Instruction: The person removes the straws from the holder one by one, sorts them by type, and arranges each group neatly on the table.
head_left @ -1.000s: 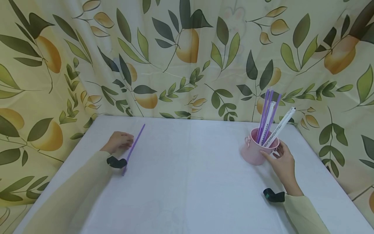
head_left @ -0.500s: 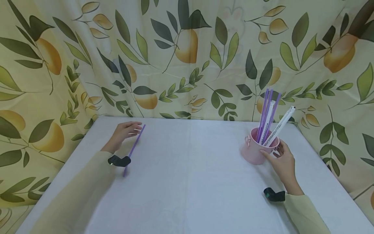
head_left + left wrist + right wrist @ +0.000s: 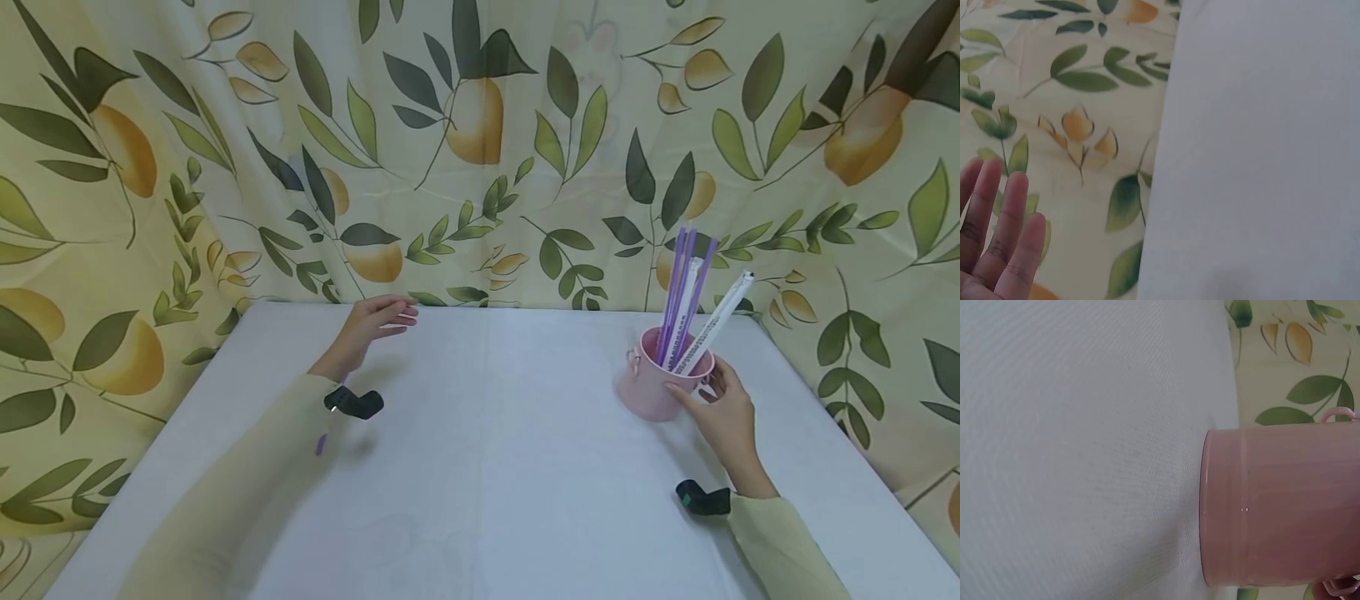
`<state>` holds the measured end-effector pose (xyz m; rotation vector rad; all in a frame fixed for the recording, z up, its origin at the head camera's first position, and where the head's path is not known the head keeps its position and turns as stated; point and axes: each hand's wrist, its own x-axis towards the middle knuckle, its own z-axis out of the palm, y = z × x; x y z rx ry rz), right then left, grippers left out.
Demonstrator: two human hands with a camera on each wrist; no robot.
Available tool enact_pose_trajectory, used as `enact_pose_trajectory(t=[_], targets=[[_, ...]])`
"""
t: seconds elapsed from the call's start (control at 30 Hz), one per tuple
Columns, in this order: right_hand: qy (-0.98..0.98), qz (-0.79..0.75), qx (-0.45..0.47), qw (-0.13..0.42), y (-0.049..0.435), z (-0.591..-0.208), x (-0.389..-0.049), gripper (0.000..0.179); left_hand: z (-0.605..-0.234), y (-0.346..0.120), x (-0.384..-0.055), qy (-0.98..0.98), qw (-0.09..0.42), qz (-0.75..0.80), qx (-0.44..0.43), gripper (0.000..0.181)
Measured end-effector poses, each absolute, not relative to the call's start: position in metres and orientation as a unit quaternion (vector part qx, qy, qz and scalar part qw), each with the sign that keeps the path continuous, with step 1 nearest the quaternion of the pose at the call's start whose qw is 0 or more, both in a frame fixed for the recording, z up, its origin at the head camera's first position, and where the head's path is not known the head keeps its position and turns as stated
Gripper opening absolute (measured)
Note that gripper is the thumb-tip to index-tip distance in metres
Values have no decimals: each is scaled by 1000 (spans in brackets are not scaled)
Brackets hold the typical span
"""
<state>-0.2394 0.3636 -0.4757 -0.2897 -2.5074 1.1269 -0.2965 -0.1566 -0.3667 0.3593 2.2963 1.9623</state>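
Note:
My left hand (image 3: 372, 327) is over the table's back left, its fingers extended to the right and holding nothing. In the left wrist view those fingers (image 3: 1007, 237) are slightly spread against the curtain. Beneath the left wrist lies a thin purple stick (image 3: 321, 444), mostly hidden by the forearm and the wrist camera. At the right, my right hand (image 3: 726, 421) grips a small pink bucket (image 3: 651, 394) near its rim, thumb in front and fingers by the ring handle. Several purple sticks (image 3: 697, 283) and white printed sticks (image 3: 717, 321) stand in it. The bucket's base (image 3: 1222, 506) is on the cloth.
A white cloth (image 3: 495, 467) covers the table. Behind its back edge hangs a curtain (image 3: 450, 200) printed with leaves and fruit. Black wrist cameras are strapped to the left wrist (image 3: 355, 402) and the right wrist (image 3: 703, 498).
My left hand has moved right and away, from beside the purple stick to beyond it, its fingers straightening. The forearm now covers most of the stick. My right hand stays on the bucket.

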Motion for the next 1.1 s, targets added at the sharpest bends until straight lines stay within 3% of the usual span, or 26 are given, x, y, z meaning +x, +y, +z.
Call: enact_pose_trajectory(t=[0.57, 0.9, 1.1], targets=[[-893, 400, -93, 185, 358, -467, -235, 89, -353, -49, -318, 739, 74, 650, 160, 33], [-898, 388, -85, 187, 357, -465, -232, 88, -356, 23, -324, 735, 114, 645, 175, 29], [-884, 425, -86, 176, 344, -446, -222, 86, -350, 67, -324, 727, 130, 645, 195, 30]])
